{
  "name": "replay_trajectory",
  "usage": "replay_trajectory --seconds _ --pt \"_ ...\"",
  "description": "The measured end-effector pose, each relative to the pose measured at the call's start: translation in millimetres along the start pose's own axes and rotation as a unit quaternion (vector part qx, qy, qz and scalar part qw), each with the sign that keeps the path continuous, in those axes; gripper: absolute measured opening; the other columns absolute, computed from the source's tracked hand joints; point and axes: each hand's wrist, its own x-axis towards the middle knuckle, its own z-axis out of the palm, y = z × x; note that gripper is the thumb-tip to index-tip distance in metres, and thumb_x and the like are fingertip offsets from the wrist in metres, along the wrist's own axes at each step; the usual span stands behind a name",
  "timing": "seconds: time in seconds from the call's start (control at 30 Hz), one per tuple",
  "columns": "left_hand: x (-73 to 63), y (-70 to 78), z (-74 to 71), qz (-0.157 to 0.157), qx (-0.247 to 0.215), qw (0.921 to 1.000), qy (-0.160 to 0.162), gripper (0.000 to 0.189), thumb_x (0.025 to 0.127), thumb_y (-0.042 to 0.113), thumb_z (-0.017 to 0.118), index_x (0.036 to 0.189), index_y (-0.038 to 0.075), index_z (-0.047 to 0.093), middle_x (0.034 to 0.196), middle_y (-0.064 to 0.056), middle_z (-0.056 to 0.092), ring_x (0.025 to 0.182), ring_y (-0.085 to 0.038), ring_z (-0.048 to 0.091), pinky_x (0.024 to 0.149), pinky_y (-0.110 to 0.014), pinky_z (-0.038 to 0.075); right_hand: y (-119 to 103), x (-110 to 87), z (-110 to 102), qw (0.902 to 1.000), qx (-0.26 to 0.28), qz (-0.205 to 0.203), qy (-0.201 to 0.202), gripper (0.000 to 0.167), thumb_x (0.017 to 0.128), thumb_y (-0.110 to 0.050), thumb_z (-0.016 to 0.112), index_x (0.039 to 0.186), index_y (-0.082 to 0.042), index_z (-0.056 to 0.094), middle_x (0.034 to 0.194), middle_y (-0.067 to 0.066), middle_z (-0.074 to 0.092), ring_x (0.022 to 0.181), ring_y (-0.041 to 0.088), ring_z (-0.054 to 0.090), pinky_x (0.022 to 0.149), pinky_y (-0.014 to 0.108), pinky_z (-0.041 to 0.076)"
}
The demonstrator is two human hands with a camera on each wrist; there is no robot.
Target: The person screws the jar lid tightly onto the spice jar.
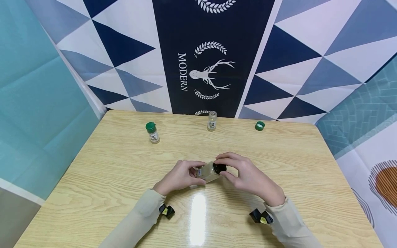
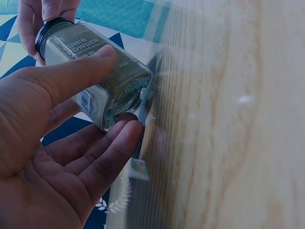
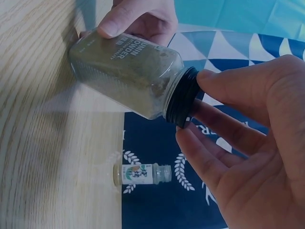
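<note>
The jar (image 1: 207,172) is above the table (image 1: 124,172), between the two hands; its long axis is tilted, the black cap (image 1: 220,168) pointing up and to the right, the base (image 2: 127,101) down and to the left. The left hand (image 1: 182,175) grips the jar near its base; the right hand (image 1: 246,172) pinches the cap; whether the base touches the table, I cannot tell.

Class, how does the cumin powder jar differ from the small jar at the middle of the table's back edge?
The cumin powder jar wears a black cap; the small jar has none. The cumin powder jar is held tilted; the small jar stands upright. Both are see-through and carry printing.
</note>
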Motion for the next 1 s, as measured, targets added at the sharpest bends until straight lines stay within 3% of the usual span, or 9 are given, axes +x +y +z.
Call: replay_trajectory --seconds 0.2,0.53,0.8,1.0 --pt "-0.5 0.3 -0.2 -0.001 0.000 1.0000 0.001 0.060 0.080 0.024 0.091 0.135 0.013 0.069 0.109 -0.004 0.076 0.080 -0.005 0.067 0.072 -0.022 0.058 0.1 0.4 0.3 0.9998 0.001 0.019 -0.003 0.031 0.092 -0.012 0.078 0.122 -0.008 0.073 0.125 0.005 0.070 0.113 0.020 0.070 0.094 0.040 0.060" --pt "-0.1 0.9 0.0 0.000 0.001 1.0000 0.000 0.059 0.081 0.023 0.090 0.135 0.014 0.069 0.112 -0.004 0.076 0.081 -0.005 0.068 0.073 -0.022 0.058 0.1 -0.1 -0.1 0.9982 0.003 0.059 -0.009 0.029 0.096 -0.018 0.075 0.123 -0.008 0.072 0.122 0.004 0.071 0.106 0.018 0.070 0.081 0.034 0.062" --pt "-0.6 1.4 -0.2 -0.001 -0.001 1.0000 0.001 0.059 0.081 0.023 0.090 0.135 0.013 0.069 0.111 -0.005 0.076 0.081 -0.005 0.068 0.072 -0.022 0.058 -1.0 0.5 -2.6 0.9947 -0.008 0.097 -0.032 0.037 0.099 -0.029 0.072 0.129 -0.008 0.070 0.124 0.003 0.070 0.103 0.016 0.069 0.082 0.036 0.062" --pt "-0.7 1.0 -0.8 0.003 -0.002 1.0000 0.000 0.059 0.081 0.023 0.090 0.135 0.014 0.069 0.112 -0.003 0.075 0.081 -0.005 0.067 0.073 -0.022 0.058 -1.3 -0.4 -4.0 0.9955 -0.008 0.090 -0.027 0.042 0.099 -0.031 0.072 0.134 -0.009 0.066 0.132 0.007 0.068 0.115 0.025 0.069 0.089 0.039 0.061"
